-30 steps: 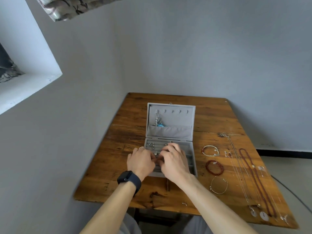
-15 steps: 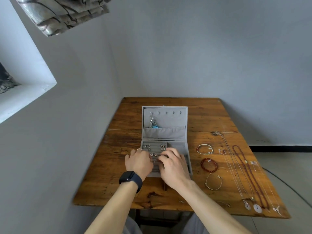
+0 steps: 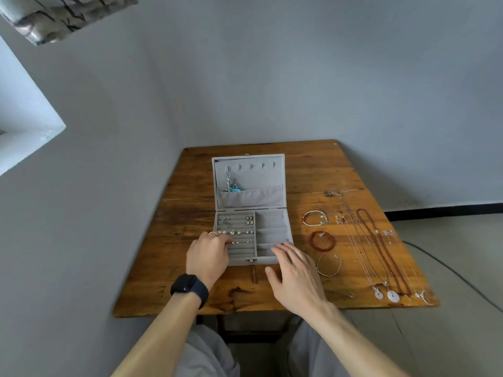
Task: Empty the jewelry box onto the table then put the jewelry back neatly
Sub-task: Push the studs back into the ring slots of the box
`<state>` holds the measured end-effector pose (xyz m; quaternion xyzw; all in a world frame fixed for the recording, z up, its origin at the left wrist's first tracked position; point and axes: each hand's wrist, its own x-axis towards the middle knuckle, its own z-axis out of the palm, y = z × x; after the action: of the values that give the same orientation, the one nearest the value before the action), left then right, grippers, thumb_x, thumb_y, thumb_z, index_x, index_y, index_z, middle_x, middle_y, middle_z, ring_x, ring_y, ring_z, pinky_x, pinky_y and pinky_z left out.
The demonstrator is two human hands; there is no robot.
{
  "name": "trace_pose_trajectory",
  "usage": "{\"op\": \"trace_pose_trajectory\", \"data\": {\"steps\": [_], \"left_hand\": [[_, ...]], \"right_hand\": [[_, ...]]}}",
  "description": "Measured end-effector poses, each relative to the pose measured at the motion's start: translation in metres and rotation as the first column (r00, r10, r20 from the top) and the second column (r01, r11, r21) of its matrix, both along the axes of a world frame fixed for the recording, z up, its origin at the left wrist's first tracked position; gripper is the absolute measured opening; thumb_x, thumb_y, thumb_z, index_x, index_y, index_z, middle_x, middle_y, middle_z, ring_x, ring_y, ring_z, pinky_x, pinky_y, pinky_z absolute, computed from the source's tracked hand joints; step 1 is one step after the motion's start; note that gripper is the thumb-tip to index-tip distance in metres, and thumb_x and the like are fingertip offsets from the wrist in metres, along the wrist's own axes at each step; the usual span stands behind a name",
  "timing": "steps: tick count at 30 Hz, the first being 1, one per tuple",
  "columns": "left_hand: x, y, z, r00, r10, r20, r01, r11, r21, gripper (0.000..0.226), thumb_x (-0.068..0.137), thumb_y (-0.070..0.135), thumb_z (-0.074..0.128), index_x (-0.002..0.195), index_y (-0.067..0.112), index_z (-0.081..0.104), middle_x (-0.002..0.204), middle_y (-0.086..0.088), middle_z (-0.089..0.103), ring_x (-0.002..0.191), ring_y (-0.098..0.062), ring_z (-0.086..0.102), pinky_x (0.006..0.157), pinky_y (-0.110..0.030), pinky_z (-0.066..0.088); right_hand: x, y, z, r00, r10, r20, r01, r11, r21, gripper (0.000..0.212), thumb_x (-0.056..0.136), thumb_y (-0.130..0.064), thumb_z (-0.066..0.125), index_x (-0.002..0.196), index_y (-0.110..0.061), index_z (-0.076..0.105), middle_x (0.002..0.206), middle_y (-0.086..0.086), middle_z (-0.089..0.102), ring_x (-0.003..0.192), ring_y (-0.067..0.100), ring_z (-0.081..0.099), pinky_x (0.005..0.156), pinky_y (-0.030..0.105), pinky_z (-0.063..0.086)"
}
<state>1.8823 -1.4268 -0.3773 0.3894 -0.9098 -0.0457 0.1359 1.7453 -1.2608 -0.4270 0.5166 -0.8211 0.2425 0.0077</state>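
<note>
i record right grip (image 3: 296,276) nearest, fingers spread flat, tips at the jewelry box (image 3: 272,221) front right corner. left grip (image 3: 208,258) curled on its ring rows; i cannot tell if it pinches anything. box mid-desk (image 3: 163,281), lid raised; bracelets (image 3: 322,240) and necklaces (image 3: 381,246) lie to its right.

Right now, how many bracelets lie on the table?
3, in a column right of the box: pale bracelet farthest, red beaded bracelet middle, thin silver bracelet nearest. None looks hidden.
</note>
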Motion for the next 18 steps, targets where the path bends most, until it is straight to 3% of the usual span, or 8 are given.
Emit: {"op": "trace_pose_trajectory", "data": {"steps": [10, 14, 18], "left_hand": [[0.002, 0.012, -0.004, 0.998, -0.042, 0.053, 0.046, 0.996, -0.072, 0.03, 0.089, 0.008, 0.066, 0.115, 0.022, 0.075, 0.107, -0.005, 0.072, 0.099, -0.027, 0.063, 0.075, -0.039, 0.057], [0.002, 0.012, -0.004, 0.998, -0.032, 0.052, 0.034, 0.999, -0.039, 0.035, 0.095, 0.011, 0.058, 0.125, 0.024, 0.07, 0.119, -0.002, 0.068, 0.11, -0.024, 0.06, 0.081, -0.039, 0.056], [0.002, 0.009, -0.002, 0.995, -0.059, 0.077, 0.06, 0.998, -0.009, 0.037, 0.099, 0.016, 0.051, 0.133, 0.027, 0.061, 0.128, 0.001, 0.063, 0.118, -0.02, 0.055, 0.088, -0.035, 0.054]], "right_hand": [[0.003, 0.008, -0.002, 0.999, 0.035, 0.027, -0.038, 0.99, 0.139, 0.066, 0.101, -0.054, 0.02, 0.158, -0.02, 0.02, 0.166, -0.006, 0.015, 0.153, 0.008, 0.0, 0.122, 0.047, 0.007], [0.001, 0.011, -0.002, 0.998, 0.049, 0.039, -0.055, 0.986, 0.158, 0.065, 0.102, -0.054, 0.02, 0.159, -0.022, 0.017, 0.166, -0.007, 0.011, 0.152, 0.007, -0.004, 0.123, 0.048, 0.005], [-0.001, 0.013, 0.001, 0.993, 0.066, 0.101, -0.079, 0.989, 0.126, 0.065, 0.103, -0.053, 0.023, 0.159, -0.022, 0.017, 0.166, -0.008, 0.01, 0.152, 0.005, -0.004, 0.122, 0.04, 0.003]]}}
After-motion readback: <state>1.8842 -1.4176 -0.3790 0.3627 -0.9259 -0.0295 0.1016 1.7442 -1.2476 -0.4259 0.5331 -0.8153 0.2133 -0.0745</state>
